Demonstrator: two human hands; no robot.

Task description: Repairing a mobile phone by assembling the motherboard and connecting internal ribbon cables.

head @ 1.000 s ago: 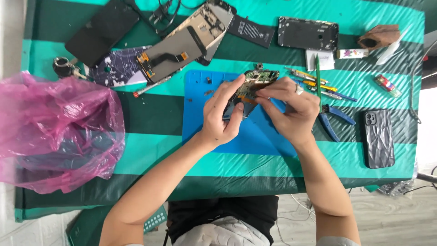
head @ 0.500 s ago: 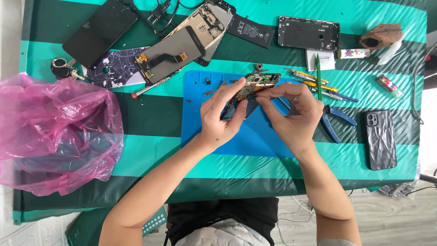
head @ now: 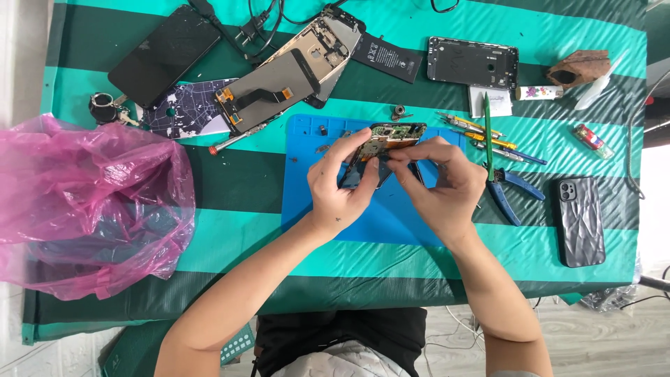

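Left hand: my left hand (head: 340, 183) is curled around the opened phone (head: 382, 143), thumb and fingers pinching its left side and holding it just above the mat.
Right hand: my right hand (head: 441, 183) has its fingertips pressed together against the phone's lower right edge; whether something small sits between them I cannot tell.
Phone: it is tilted in my grip over the upper middle of the blue mat (head: 391, 216), back cover off, with green and gold boards and dark parts showing.
Mat: flat, rubbery, rectangular, with shallow pockets along its top edge; a few tiny dark parts (head: 323, 130) lie near its top left corner.
Bag: a crumpled pink plastic bag (head: 84, 202) sits well to my left, thin and see-through, with something dark inside that I cannot make out.
Tablecloth: glossy cloth (head: 230, 230) in light and dark green stripes covers the table.
Tools: blue-handled pliers (head: 506, 188) lie just beside the mat's right edge, with a green stick and yellow-handled screwdrivers (head: 481, 136) above them.
Case: a black phone case (head: 581, 220) with a faceted, wrinkled surface lies further right.
Spare parts: a flat black battery (head: 386, 57), a dark metal phone frame (head: 472, 64), a screen panel (head: 269, 91) with its cable, and a black phone (head: 167, 54) lie along the far edge.
Keys: a ring of keys (head: 105, 108) rests beside a patterned cover (head: 188, 108).
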